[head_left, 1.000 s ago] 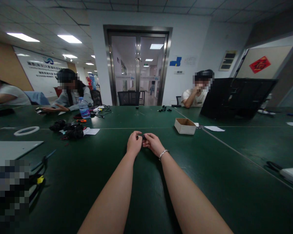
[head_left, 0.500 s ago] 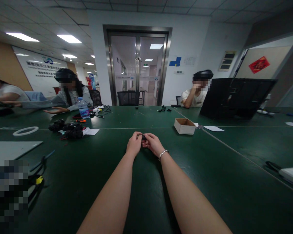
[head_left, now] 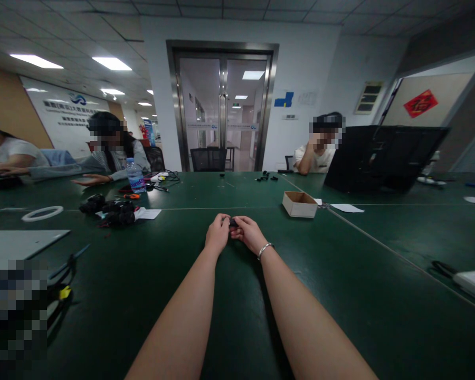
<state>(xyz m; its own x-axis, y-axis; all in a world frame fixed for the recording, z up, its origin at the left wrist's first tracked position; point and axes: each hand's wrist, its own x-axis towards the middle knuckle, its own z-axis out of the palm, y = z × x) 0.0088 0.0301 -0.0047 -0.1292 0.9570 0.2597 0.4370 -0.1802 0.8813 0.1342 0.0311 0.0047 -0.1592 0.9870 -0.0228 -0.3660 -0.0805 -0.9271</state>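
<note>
Small black part (head_left: 233, 222) pinched between the fingertips of both hands, held just above the green table (head_left: 340, 295), mid-table, straight ahead of the person. Too small and too covered by fingers to tell its shape.

Left hand (head_left: 217, 234): fingers curled in, tips closed on the left side of the part. Right hand (head_left: 248, 233): fingers likewise closed on its right side; a silver bracelet (head_left: 264, 249) sits on that wrist. The two hands touch at the fingertips. Both forearms stretch out over bare table.

Right of the hands, near but apart: an open cardboard box (head_left: 300, 204), a sheet of paper (head_left: 347, 208) beyond it, then a large black case (head_left: 382, 157). Left, well apart: a heap of black parts (head_left: 111, 210) on white paper, a white ring (head_left: 43, 213), a water bottle (head_left: 135, 175), a grey board (head_left: 16, 244).

Three other people sit at the far side, hands at their own places. Nothing lies between the hands and the box.
</note>
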